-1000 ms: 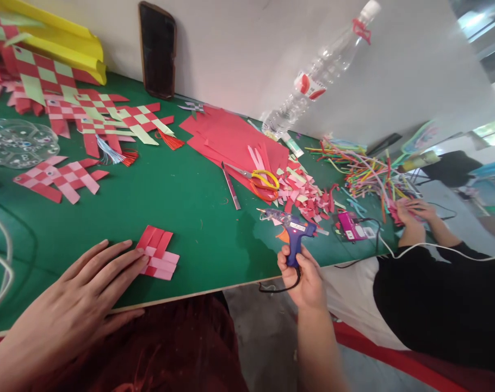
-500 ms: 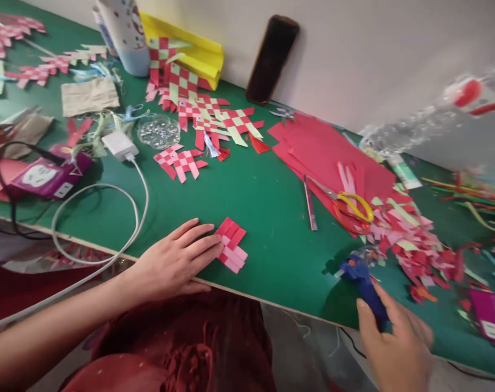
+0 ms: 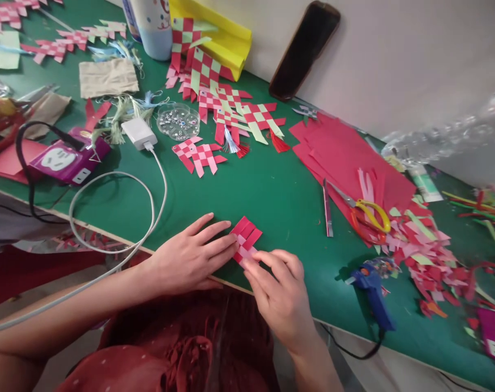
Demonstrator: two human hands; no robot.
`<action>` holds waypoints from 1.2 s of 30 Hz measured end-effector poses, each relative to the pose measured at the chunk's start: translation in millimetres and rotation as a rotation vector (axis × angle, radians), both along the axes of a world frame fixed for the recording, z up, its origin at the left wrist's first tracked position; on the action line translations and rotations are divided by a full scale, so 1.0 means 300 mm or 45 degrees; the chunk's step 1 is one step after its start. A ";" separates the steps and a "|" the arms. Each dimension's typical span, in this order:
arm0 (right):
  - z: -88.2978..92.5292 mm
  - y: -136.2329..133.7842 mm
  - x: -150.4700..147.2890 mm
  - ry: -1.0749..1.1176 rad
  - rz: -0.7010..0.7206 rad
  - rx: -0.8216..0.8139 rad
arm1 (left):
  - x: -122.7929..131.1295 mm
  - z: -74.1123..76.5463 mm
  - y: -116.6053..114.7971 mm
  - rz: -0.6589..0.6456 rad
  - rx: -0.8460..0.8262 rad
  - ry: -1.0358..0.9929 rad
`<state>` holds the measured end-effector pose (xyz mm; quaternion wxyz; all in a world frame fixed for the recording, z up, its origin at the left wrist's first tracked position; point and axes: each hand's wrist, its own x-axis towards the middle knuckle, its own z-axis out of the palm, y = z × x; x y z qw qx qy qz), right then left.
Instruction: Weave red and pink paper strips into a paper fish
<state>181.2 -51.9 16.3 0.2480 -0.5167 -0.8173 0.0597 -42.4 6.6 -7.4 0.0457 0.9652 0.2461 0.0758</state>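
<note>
While the left hand (image 3: 194,258) is lying flat, fingers spread wide and tips touching the left side of the weave (image 3: 247,235), the right hand (image 3: 280,291) is pinching the pink strip ends between thumb and finger. The weave is sitting near the front edge of the counter (image 3: 190,198), between both hands. Off to the right, the glue gun (image 3: 373,294) is resting near the scraps (image 3: 425,258), scissors (image 3: 372,218) lying beyond it, partly over the red sheets (image 3: 347,149).
</note>
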 end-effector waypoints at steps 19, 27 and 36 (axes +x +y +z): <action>-0.052 0.010 0.061 0.045 0.113 -0.050 | -0.012 0.018 -0.012 0.020 0.080 0.034; -0.051 0.010 0.061 0.038 0.101 -0.037 | -0.009 0.022 -0.012 -0.011 0.165 0.018; -0.043 0.010 0.055 0.038 0.073 -0.021 | 0.010 0.047 -0.040 -0.076 0.135 0.004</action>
